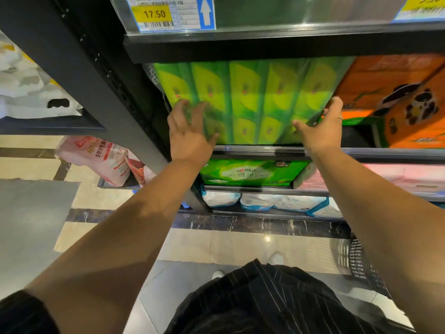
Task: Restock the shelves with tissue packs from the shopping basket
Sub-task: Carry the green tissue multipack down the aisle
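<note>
Pushing green tissue pack point(252, 100) onto shelf point(260, 149) | pack between our palms | left hand point(190, 133) flat on front, right hand point(322, 127) bracing side, neither clenched | likely squaring it beside orange pack point(397, 75)

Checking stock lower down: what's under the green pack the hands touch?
A smaller green pack on the shelf below, a pink pack beside it; the right arm hides where they meet.
</note>
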Tool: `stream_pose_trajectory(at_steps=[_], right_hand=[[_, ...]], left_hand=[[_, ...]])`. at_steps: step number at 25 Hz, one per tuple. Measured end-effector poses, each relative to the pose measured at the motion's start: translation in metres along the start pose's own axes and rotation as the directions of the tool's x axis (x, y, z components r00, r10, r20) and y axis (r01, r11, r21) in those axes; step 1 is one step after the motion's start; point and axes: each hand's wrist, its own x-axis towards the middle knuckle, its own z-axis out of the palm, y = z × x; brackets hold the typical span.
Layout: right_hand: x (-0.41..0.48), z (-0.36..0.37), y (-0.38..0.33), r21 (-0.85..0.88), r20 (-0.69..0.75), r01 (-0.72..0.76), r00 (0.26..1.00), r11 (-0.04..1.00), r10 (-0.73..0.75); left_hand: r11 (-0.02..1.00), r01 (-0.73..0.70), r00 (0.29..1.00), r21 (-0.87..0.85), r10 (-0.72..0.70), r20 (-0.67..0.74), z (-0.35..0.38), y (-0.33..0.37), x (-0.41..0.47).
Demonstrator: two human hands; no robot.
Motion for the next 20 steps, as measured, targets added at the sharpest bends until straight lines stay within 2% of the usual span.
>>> stream_pose_trajectory(at_steps=[2, 6, 13, 15, 17, 18, 20], right_hand=[[0.005, 0.004, -0.002, -0.044, -0.018, 0.002, 1.0, 0.999, -0.003], [0.007, 0.015, -0.008, -0.176, -0.016, 0.0, 1.0, 0.984, -0.003], [0.015, 0.019, -0.039, -0.456, 0.086, 0.006, 0.996, 0.89, 0.037], [0.005, 0.016, -0.035, -0.424, 0.03, 0.055, 0.998, 0.904, -0.047], [-0.016, 0.017, -0.024, -0.313, -0.043, 0.163, 0.982, 0.936, -0.185], [-0.027, 0.019, -0.018, -0.304, -0.027, 0.249, 0.963, 0.92, -0.269], [-0.034, 0.028, -0.011, -0.375, 0.158, 0.43, 0.903, 0.821, -0.4]], left_hand=[[0.995, -0.012, 0.996, 0.095, 0.003, 0.087, 0.006, 0.001, 0.004], [0.982, 0.044, 0.988, 0.184, -0.07, 0.137, 0.009, 0.0, 0.009], [0.977, 0.065, 0.965, 0.202, -0.113, 0.237, -0.002, -0.006, 0.025], [0.99, 0.056, 0.977, 0.129, -0.081, 0.199, -0.002, -0.007, 0.022], [1.0, -0.004, 0.992, 0.017, 0.002, 0.13, 0.0, -0.011, 0.017], [0.999, -0.036, 0.992, -0.02, 0.038, 0.123, 0.001, -0.014, 0.015], [0.999, -0.015, 0.971, -0.04, 0.024, 0.239, 0.002, -0.014, 0.018]])
